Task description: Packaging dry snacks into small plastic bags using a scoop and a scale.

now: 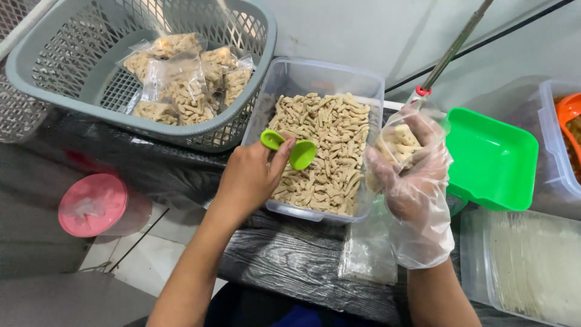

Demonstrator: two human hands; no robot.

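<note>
My left hand (251,175) grips a small green plastic scoop (290,148) over the near left part of a clear plastic tub (315,75) filled with beige stick-shaped snacks (330,145). My right hand (417,181), in a loose clear plastic glove, holds up a small clear bag (399,142) partly filled with the same snacks, just right of the tub. The scoop's bowl looks empty.
A grey lattice basket (72,72) at the far left holds several filled snack bags (181,79). A green tray (490,160) sits to the right, a stack of flat empty bags (369,254) lies near the table's front edge, and a pink-lidded jar (94,203) stands low left.
</note>
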